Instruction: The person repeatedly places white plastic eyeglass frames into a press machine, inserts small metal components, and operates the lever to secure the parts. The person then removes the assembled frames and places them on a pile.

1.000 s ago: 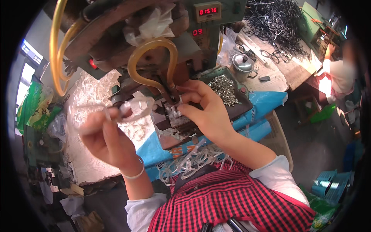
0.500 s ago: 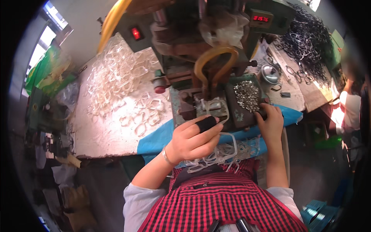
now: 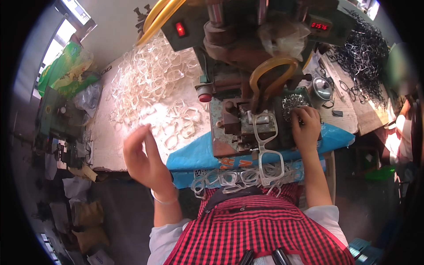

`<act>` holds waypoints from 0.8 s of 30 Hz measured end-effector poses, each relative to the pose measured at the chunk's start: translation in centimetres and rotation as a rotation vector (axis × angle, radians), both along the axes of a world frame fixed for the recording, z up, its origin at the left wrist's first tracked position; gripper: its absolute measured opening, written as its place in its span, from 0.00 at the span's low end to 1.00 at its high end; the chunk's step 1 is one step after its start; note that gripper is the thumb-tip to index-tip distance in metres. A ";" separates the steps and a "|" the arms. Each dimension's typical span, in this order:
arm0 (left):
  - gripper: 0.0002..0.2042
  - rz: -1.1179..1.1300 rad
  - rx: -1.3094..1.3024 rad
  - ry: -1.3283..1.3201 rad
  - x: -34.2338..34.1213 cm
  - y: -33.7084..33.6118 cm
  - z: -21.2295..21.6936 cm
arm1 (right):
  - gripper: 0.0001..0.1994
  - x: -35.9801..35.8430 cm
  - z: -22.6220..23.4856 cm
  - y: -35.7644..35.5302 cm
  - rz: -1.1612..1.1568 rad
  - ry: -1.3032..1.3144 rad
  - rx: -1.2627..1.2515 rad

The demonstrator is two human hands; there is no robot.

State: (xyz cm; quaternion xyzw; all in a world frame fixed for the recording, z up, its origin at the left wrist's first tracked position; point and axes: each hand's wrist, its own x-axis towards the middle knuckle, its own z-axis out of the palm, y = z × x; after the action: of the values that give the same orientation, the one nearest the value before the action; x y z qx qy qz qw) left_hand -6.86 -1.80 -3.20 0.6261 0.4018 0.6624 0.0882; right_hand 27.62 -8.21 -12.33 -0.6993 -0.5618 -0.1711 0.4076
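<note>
My left hand (image 3: 143, 159) hovers in the air with fingers apart, holding nothing, just in front of the pile of clear plastic eyeglass frames (image 3: 150, 84) on the white table. My right hand (image 3: 304, 128) rests with fingers curled in the tray of small metal parts (image 3: 293, 104) on the machine's right side; whether it grips anything there is hidden. One clear eyeglass frame (image 3: 265, 148) sits clamped on the machine's bed (image 3: 229, 132) and hangs down over its front edge. More clear frames (image 3: 234, 179) lie in my lap on the checked red apron.
A large green machine (image 3: 247, 31) with yellow hoses, a red switch and red digit displays stands ahead. A blue sheet (image 3: 194, 157) covers the table edge. Black eyeglass frames (image 3: 362, 57) heap up at the far right, near another person (image 3: 404, 128). Green bags (image 3: 66, 73) lie at left.
My left hand let go of the dark handle near the machine and swung out left, open. My right hand moved up into the parts tray. A clear frame now hangs from the machine bed.
</note>
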 end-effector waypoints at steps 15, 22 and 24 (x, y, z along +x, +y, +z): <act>0.12 0.053 -0.417 0.218 -2.5 12.6 -14.4 | 0.06 1.0 0.4 -6.3 -0.147 0.292 0.010; 0.08 -0.448 -0.521 -0.343 0.7 9.6 -9.9 | 0.08 -3.5 7.0 -2.9 0.431 0.717 -0.065; 0.05 -0.538 -0.506 -0.375 1.5 9.7 -10.7 | 0.16 -5.0 8.4 0.5 0.510 0.803 -0.115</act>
State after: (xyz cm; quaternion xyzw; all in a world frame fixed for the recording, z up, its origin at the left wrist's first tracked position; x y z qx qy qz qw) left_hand -5.35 7.91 -13.94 0.5360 0.3510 0.5984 0.4811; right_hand 22.62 -7.67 -3.96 -0.5715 -0.5222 0.2492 0.5818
